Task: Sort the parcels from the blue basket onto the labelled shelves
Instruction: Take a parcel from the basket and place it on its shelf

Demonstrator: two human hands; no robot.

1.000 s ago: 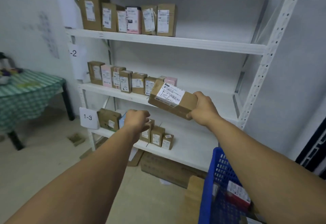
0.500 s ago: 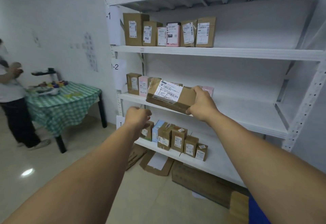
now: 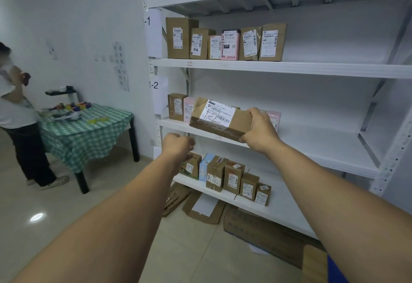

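Observation:
My right hand (image 3: 259, 130) grips the right end of a long brown parcel (image 3: 219, 118) with a white address label, held in the air before the front edge of the middle shelf (image 3: 312, 142), marked 1-2 (image 3: 153, 85). The parcel hides part of the row of boxes standing there. My left hand (image 3: 178, 145) is curled into a fist and holds nothing, just below and left of the parcel. Only a corner of the blue basket (image 3: 336, 271) shows at the bottom right.
The top shelf, marked 1-1 (image 3: 147, 21), carries several upright parcels (image 3: 225, 41); the lower shelf carries several more (image 3: 225, 176). Flattened cardboard (image 3: 205, 207) lies on the floor under the rack. At the left a person (image 3: 15, 113) stands by a green-checked table (image 3: 87, 126).
The view has swung left and closer to the rack, so the basket has nearly left the frame. The parcel in my right hand has risen to the level of the 1-2 shelf.

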